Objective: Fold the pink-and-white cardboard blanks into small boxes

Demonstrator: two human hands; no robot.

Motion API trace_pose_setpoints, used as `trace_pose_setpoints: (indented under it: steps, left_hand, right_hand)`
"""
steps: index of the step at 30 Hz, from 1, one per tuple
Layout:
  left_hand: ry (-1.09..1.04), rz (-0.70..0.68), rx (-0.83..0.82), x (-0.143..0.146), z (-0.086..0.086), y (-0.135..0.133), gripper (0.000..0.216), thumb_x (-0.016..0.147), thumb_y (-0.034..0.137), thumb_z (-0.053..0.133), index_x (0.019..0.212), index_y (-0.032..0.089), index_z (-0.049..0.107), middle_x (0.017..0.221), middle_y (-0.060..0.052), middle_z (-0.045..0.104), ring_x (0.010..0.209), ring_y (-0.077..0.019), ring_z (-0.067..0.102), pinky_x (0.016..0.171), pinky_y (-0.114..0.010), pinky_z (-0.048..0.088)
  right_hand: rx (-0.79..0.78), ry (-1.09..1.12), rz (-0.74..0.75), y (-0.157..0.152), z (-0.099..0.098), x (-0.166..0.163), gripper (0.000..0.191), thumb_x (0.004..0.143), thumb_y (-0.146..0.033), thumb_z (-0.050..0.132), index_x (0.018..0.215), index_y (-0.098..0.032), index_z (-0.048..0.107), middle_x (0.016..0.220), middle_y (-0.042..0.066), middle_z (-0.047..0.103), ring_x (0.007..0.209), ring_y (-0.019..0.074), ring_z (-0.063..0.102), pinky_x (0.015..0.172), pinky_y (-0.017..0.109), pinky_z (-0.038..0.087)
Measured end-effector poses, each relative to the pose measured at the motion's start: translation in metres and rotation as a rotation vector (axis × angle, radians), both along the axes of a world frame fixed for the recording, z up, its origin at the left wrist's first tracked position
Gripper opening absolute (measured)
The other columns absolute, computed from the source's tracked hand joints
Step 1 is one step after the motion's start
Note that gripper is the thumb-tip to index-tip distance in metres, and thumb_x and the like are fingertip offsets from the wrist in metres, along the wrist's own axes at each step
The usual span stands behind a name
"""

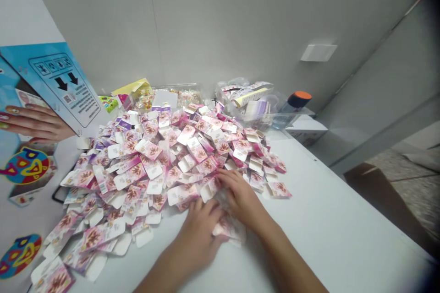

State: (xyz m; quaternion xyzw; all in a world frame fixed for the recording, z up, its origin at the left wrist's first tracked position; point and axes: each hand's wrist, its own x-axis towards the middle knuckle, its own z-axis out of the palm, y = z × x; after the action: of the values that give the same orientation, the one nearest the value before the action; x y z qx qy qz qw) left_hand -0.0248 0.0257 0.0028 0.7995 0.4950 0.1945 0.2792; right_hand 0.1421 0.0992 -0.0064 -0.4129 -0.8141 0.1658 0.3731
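Observation:
Small pink-and-white cartons with open flaps lie in a large heap on the white table. At the heap's near edge, my left hand has its fingers bent. One slightly blurred carton sits between its thumb and forefinger. Just to the right, my right hand reaches over the edge of the heap. Its fingers curl against the side of an open-ended carton; its thumb is hidden. The two hands are close together.
A large printed cardboard box stands at the left. Behind the heap are a clear tray of beads and a clear plastic bin. An orange-capped bottle and a white box stand right of them. A wall runs behind.

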Motion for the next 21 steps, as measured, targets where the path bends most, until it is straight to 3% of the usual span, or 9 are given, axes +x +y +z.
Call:
trace_pose_setpoints:
  steps: [5, 8, 11, 14, 16, 19, 21]
  left_hand:
    - [-0.08, -0.036, -0.07, -0.001, 0.008, -0.002, 0.036, 0.078, 0.025, 0.066, 0.113, 0.027, 0.056, 0.119, -0.004, 0.058, 0.111, -0.0293, 0.043, 0.104, -0.05, 0.03]
    - [-0.197, 0.017, -0.196, -0.002, 0.012, -0.004, 0.053, 0.073, 0.024, 0.071, 0.121, 0.03, 0.051, 0.118, -0.005, 0.055, 0.112, -0.0288, 0.044, 0.102, -0.048, 0.033]
    - [-0.339, 0.074, -0.286, -0.003, 0.013, -0.005, 0.056, 0.077, 0.025, 0.066, 0.128, 0.03, 0.043, 0.125, -0.008, 0.047, 0.116, -0.0265, 0.045, 0.101, -0.044, 0.036]
    - [-0.467, 0.145, -0.213, -0.007, 0.011, -0.002, 0.051, 0.082, 0.022, 0.06, 0.127, 0.029, 0.038, 0.13, -0.008, 0.043, 0.122, -0.0226, 0.043, 0.105, -0.04, 0.034]
    - [-0.516, 0.222, -0.12, -0.01, 0.007, 0.001, 0.05, 0.082, 0.022, 0.061, 0.124, 0.03, 0.037, 0.13, -0.006, 0.044, 0.125, -0.0211, 0.041, 0.107, -0.039, 0.032]
    - [-0.498, 0.313, 0.006, -0.014, 0.001, 0.008, 0.05, 0.081, 0.018, 0.061, 0.123, 0.03, 0.037, 0.13, -0.006, 0.045, 0.124, -0.0215, 0.042, 0.107, -0.041, 0.031]
    - [-0.457, 0.362, 0.077, -0.016, -0.004, 0.013, 0.049, 0.081, 0.015, 0.059, 0.123, 0.029, 0.038, 0.127, -0.007, 0.048, 0.121, -0.0224, 0.045, 0.105, -0.044, 0.033]
  right_hand:
    - [0.013, 0.074, -0.035, -0.004, 0.009, -0.001, 0.026, 0.087, -0.01, 0.041, 0.1, -0.018, 0.062, 0.097, 0.008, 0.065, 0.095, 0.0219, 0.057, 0.084, 0.039, 0.049]
    - [0.001, 0.111, -0.054, -0.006, 0.012, -0.001, 0.022, 0.088, -0.014, 0.042, 0.095, -0.019, 0.062, 0.085, 0.006, 0.063, 0.082, 0.0203, 0.057, 0.074, 0.035, 0.047]
    - [-0.022, 0.149, -0.058, -0.008, 0.017, -0.001, 0.021, 0.09, -0.017, 0.042, 0.092, -0.019, 0.063, 0.081, 0.005, 0.063, 0.078, 0.0187, 0.057, 0.071, 0.033, 0.046]
    - [-0.121, 0.319, -0.1, -0.009, 0.024, 0.0, 0.02, 0.091, -0.024, 0.044, 0.092, -0.019, 0.064, 0.088, 0.005, 0.066, 0.083, 0.0187, 0.06, 0.075, 0.032, 0.047]
    - [-0.283, 0.44, -0.087, -0.01, 0.027, 0.001, 0.02, 0.091, -0.032, 0.049, 0.093, -0.02, 0.065, 0.093, 0.005, 0.067, 0.086, 0.0192, 0.061, 0.075, 0.031, 0.048]
    - [-0.509, 0.42, 0.017, -0.012, 0.025, -0.002, 0.025, 0.088, -0.04, 0.056, 0.101, -0.02, 0.064, 0.088, 0.004, 0.064, 0.08, 0.0184, 0.059, 0.069, 0.029, 0.048]
    - [-0.557, 0.38, 0.04, -0.014, 0.02, -0.007, 0.025, 0.087, -0.04, 0.058, 0.099, -0.02, 0.063, 0.076, 0.002, 0.059, 0.07, 0.0161, 0.055, 0.063, 0.028, 0.047]
